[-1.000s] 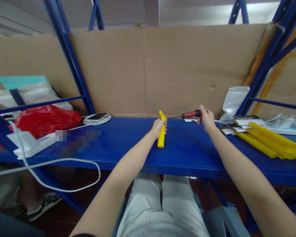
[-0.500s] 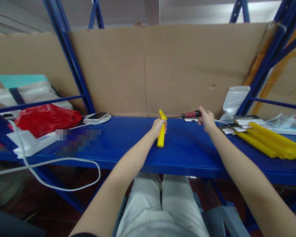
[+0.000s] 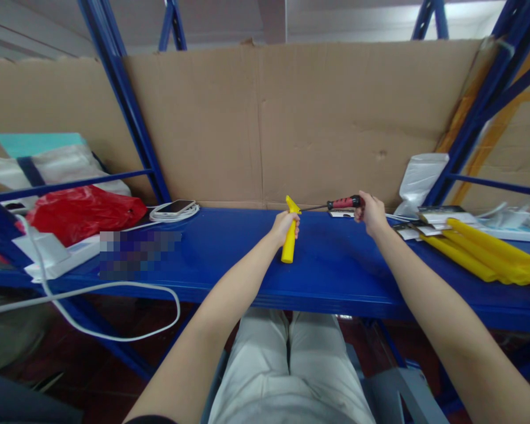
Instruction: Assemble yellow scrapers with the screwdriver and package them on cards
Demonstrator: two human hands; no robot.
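My left hand (image 3: 285, 226) is wrapped round a yellow plastic handle (image 3: 288, 250), which stands nearly upright over the table with its slanted head uppermost. From the right, a screwdriver (image 3: 345, 203) with a red and black grip reaches across to that head. Its thin shaft lies almost level, and the tip meets the head's right side; whether it sits in a screw is too small to tell. My right hand (image 3: 371, 213) has its fingers closed on the butt end of the screwdriver.
Several yellow-handled tools (image 3: 490, 250) with flat ends lie stacked on the blue table (image 3: 229, 247) at right, near a clear plastic bag (image 3: 421, 182). Leftward are a phone (image 3: 179, 206), coiled white cable, a red bag (image 3: 86, 212) and a power strip (image 3: 70, 259). Cardboard (image 3: 203, 129) walls the back.
My right hand and the screwdriver's grip have shifted very slightly right and up, so the shaft tilts a little more. My left hand and the yellow handle have barely moved.
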